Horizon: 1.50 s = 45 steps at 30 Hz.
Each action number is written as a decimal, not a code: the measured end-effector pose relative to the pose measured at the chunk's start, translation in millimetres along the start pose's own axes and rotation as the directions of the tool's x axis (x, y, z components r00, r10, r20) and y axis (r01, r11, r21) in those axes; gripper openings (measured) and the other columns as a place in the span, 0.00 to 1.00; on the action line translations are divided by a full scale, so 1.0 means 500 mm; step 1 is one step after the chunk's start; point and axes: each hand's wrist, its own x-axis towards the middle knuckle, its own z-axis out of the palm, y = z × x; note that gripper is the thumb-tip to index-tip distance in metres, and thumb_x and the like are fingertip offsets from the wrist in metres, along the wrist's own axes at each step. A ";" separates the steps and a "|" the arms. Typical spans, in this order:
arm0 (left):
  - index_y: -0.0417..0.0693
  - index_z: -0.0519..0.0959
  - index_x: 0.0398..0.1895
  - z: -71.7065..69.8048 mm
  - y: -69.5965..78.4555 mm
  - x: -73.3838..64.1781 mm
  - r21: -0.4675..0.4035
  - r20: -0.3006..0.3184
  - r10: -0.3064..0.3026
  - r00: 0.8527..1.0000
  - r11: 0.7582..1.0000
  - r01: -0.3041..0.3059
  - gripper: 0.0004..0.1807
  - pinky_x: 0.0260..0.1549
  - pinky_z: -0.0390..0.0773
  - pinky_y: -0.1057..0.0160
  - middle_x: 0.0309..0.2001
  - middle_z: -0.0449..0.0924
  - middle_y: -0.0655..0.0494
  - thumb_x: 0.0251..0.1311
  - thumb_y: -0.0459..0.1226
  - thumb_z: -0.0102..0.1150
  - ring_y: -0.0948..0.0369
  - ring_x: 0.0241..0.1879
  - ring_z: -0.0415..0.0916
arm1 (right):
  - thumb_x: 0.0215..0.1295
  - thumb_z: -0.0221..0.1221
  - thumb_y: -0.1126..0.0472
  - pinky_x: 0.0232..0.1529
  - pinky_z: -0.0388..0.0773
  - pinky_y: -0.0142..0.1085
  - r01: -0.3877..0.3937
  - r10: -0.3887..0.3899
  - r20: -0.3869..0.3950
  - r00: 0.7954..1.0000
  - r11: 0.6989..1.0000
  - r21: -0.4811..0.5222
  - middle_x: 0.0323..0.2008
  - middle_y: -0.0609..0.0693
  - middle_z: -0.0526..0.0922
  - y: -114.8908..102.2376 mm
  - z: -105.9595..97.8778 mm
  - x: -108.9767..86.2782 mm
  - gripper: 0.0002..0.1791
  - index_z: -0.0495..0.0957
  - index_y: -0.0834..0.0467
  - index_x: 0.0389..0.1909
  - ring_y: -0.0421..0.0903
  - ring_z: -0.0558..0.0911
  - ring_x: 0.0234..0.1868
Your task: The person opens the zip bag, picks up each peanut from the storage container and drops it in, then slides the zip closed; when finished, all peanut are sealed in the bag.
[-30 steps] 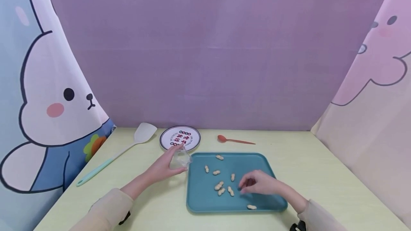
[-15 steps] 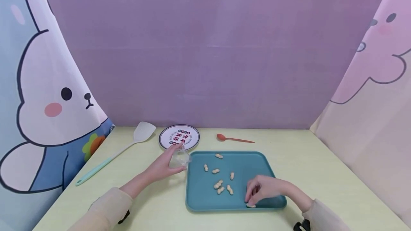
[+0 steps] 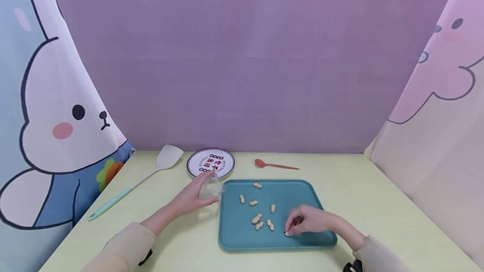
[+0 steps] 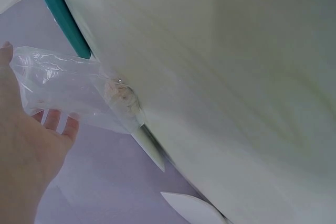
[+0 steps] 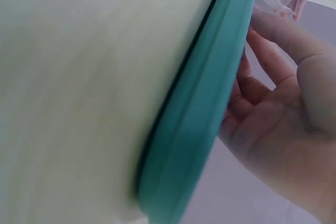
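Note:
My left hand (image 3: pixel 193 194) holds a clear plastic bag (image 3: pixel 214 187) by its mouth, left of the teal tray (image 3: pixel 310 192). In the left wrist view, fingers and thumb spread the bag (image 4: pixel 68 80), and pale pieces (image 4: pixel 121 97) lie at its bottom. Over the tray's right part, my right hand (image 3: pixel 308 218) pinches a peanut (image 3: pixel 289 234) between thumb and fingertips; only a small end of it shows. Several unshelled peanuts (image 3: pixel 256 218) are scattered on the tray to the left of that hand. In the right wrist view, the tray rim (image 5: pixel 205 93) hides the fingertips.
Behind the bag lies a white plate (image 3: pixel 196 163) with red lettering. An orange spoon (image 3: pixel 260 163) rests beyond the tray. To the left is a long spatula (image 3: pixel 168 157) with a green handle. A purple cloth (image 3: pixel 242 74) hangs at the table's back edge.
My right hand moved toward the tray's front edge, took hold of the peanut there, and has shifted slightly back and left with it. The left hand and bag stay in place.

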 end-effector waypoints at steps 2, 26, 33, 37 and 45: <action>0.42 0.59 0.68 0.000 0.001 -0.001 -0.007 0.006 -0.010 1.000 1.000 0.010 0.45 0.62 0.66 0.47 0.65 0.65 0.44 0.49 0.47 0.69 0.47 0.64 0.63 | 0.61 0.61 0.59 0.27 0.74 0.25 0.017 -0.018 -0.043 0.999 0.999 -0.042 0.28 0.54 0.82 0.001 0.002 0.002 0.08 0.83 0.59 0.35 0.30 0.73 0.27; 0.39 0.59 0.68 0.004 0.004 -0.005 -0.011 0.001 -0.008 1.000 1.000 0.008 0.45 0.62 0.66 0.47 0.65 0.65 0.44 0.49 0.45 0.70 0.47 0.64 0.63 | 0.56 0.65 0.58 0.28 0.74 0.27 -0.194 0.180 -0.179 0.967 0.979 -0.067 0.27 0.47 0.82 -0.003 -0.014 0.006 0.07 0.80 0.58 0.31 0.36 0.76 0.27; 0.41 0.58 0.69 0.003 0.003 -0.003 -0.005 0.004 -0.009 1.000 1.000 0.009 0.45 0.62 0.66 0.47 0.66 0.64 0.45 0.49 0.45 0.69 0.48 0.65 0.63 | 0.57 0.65 0.57 0.30 0.78 0.29 -0.130 0.103 -0.225 0.969 0.986 -0.108 0.28 0.45 0.83 -0.018 -0.029 0.037 0.08 0.80 0.57 0.33 0.36 0.79 0.29; 0.41 0.58 0.68 0.002 0.003 -0.001 0.000 0.008 -0.010 1.000 1.000 0.010 0.45 0.62 0.66 0.47 0.66 0.64 0.45 0.50 0.46 0.68 0.48 0.65 0.63 | 0.58 0.64 0.56 0.30 0.78 0.29 -0.104 0.068 -0.270 0.960 0.987 -0.124 0.29 0.46 0.83 -0.032 -0.032 0.068 0.07 0.81 0.55 0.34 0.41 0.80 0.29; 0.41 0.59 0.68 -0.002 0.005 0.000 -0.013 -0.002 -0.005 1.000 1.000 0.005 0.45 0.62 0.67 0.47 0.65 0.65 0.45 0.49 0.45 0.69 0.48 0.64 0.64 | 0.59 0.63 0.53 0.34 0.78 0.29 -0.050 0.010 -0.361 0.933 0.994 -0.102 0.32 0.45 0.83 -0.054 -0.030 0.147 0.07 0.80 0.51 0.36 0.49 0.81 0.34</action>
